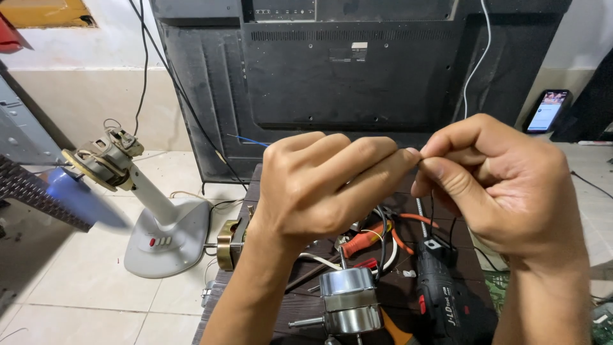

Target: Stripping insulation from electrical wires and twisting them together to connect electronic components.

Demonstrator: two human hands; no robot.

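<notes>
Wire (431, 207) – thin, black – pinched between hands, left (319, 185), right (504, 185).

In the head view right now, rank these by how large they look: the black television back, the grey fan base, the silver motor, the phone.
1. black television back
2. grey fan base
3. silver motor, though it sits nearer the camera
4. phone, farther away

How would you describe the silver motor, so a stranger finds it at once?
Look at the dark wooden table below the two raised hands. The silver motor stands at its near edge, left of the black cordless drill. It alone is a shiny metal cylinder with a thin shaft sticking out.
</notes>
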